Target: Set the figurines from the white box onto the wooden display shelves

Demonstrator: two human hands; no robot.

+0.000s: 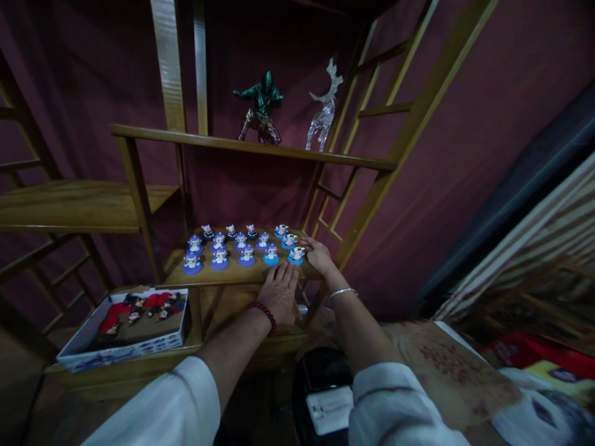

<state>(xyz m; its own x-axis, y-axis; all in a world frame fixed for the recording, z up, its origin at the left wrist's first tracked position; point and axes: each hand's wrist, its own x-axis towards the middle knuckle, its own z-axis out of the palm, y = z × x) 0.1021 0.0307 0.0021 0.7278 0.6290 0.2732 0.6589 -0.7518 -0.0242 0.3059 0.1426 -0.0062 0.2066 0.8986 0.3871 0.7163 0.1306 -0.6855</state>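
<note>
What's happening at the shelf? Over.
Left hand at shelf edge. Right hand beside blue figurines, contact unclear. Purple figurines standing in rows. No obstacle seen.

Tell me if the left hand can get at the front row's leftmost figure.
Probably yes: the leftmost figure stands near the front edge of the shelf with nothing visible before it, and the left hand, by that edge, need only shift left.

Purple figurines [220,259], blue-and-white figurines [296,255], brown shelf [178,274], white sleeves [395,402]
</note>
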